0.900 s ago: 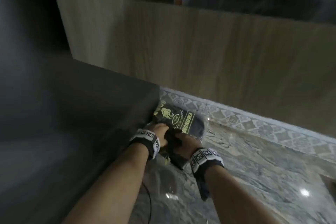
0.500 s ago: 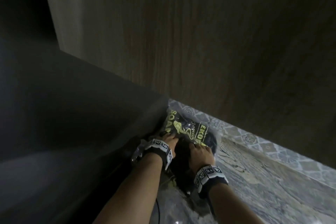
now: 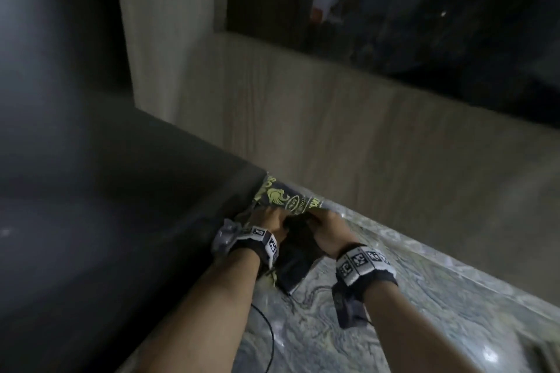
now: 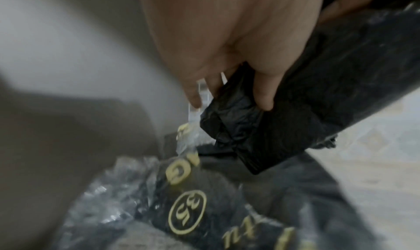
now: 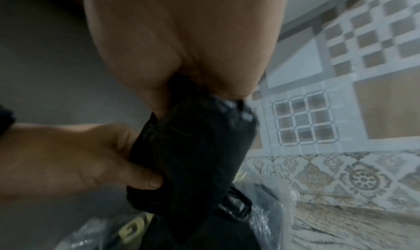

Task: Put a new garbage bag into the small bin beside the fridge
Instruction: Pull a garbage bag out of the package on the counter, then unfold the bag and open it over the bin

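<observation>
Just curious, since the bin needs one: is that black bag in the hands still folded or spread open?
Folded. The black bag is a compact creased bundle, gripped by the left hand and right hand.

You see a black folded garbage bag (image 4: pixel 261 128), a clear packet (image 3: pixel 288 201) printed in yellow-gold on black, black-and-white checked wristbands (image 3: pixel 362 262), a grey-green marbled floor (image 3: pixel 424 297) with a patterned tile border (image 5: pixel 341 174), and a dark grey fridge (image 3: pixel 121 191).
</observation>
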Action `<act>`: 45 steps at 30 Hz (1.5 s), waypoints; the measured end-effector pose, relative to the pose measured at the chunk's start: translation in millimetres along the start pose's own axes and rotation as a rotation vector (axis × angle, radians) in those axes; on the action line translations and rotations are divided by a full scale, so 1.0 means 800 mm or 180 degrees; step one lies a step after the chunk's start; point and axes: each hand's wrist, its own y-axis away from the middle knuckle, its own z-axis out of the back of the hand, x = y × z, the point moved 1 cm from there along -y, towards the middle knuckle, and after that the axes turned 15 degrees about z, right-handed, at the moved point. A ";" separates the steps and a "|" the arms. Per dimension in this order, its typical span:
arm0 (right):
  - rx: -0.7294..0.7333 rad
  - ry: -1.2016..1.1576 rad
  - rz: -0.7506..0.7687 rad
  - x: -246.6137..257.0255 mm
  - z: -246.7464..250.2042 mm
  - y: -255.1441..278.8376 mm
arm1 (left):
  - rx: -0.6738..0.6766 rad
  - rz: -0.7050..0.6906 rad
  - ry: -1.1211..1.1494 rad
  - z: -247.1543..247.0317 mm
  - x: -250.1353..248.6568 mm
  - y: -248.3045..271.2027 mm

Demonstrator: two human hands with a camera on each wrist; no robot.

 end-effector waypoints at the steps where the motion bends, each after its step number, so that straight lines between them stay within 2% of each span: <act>1: -0.0223 -0.0002 0.0067 -0.004 0.006 0.009 | -0.0024 0.0025 0.0122 0.004 0.000 0.008; 4: -0.0856 -0.0327 0.0236 0.014 0.030 0.064 | -0.0059 0.0000 0.0410 0.026 0.005 0.052; 7: -0.1493 -0.1188 0.0493 0.054 0.041 0.137 | -0.0071 0.0126 0.0807 0.074 0.021 0.133; 9: -0.1658 -0.1930 0.0505 0.083 0.034 0.181 | -0.0138 0.0374 0.1062 0.101 0.047 0.183; 11: -0.1660 -0.2359 0.0499 0.119 0.018 0.217 | -0.0137 0.0623 0.1321 0.129 0.081 0.234; 13: -0.1325 -0.2405 0.0638 0.162 0.000 0.240 | 0.0017 0.0868 0.1448 0.157 0.112 0.281; 16: -0.0711 -0.2351 0.0948 0.227 -0.025 0.261 | 0.0222 0.1012 0.1657 0.185 0.153 0.331; 19: -0.0386 -0.2547 0.0874 0.277 -0.040 0.277 | 0.0244 0.1101 0.1746 0.216 0.176 0.386; 22: -0.0005 -0.2873 0.0684 0.316 -0.045 0.291 | 0.0295 0.1207 0.2153 0.240 0.196 0.437; 24: 0.0176 -0.3044 0.0581 0.335 -0.047 0.294 | 0.0290 0.1443 0.2580 0.246 0.207 0.458; 27: 0.0436 -0.3292 0.0416 0.356 -0.049 0.294 | 0.0109 0.1597 0.2938 0.255 0.196 0.492; 30: 0.0245 -0.2952 0.0442 0.368 -0.039 0.305 | -0.0251 0.1594 0.2547 0.250 0.182 0.503; 32: 0.0050 -0.2658 0.0677 0.365 -0.037 0.302 | -0.0566 0.1625 0.2116 0.242 0.174 0.508; 33: 0.0003 -0.2540 0.0790 0.363 -0.038 0.302 | -0.0663 0.1598 0.2122 0.238 0.171 0.510; 34: 0.0013 -0.2517 0.0871 0.361 -0.041 0.300 | -0.0644 0.1479 0.2189 0.235 0.167 0.513; 35: 0.0032 -0.2540 0.0900 0.361 -0.043 0.300 | -0.0450 0.1304 0.2296 0.231 0.163 0.517; 37: 0.0063 -0.2800 0.0846 0.367 -0.044 0.308 | 0.0127 0.1041 0.2515 0.228 0.150 0.530; 39: 0.0090 -0.3099 0.0741 0.369 -0.043 0.311 | 0.0269 0.0933 0.2518 0.223 0.151 0.535; 41: -0.0021 -0.3136 0.0724 0.362 -0.043 0.311 | 0.0120 0.1010 0.2378 0.216 0.157 0.532; 43: -0.0197 -0.2947 0.0683 0.350 -0.043 0.311 | -0.0209 0.1214 0.2411 0.212 0.165 0.528; 45: -0.0199 -0.2772 0.0367 0.334 -0.045 0.309 | -0.0505 0.1413 0.2469 0.212 0.169 0.533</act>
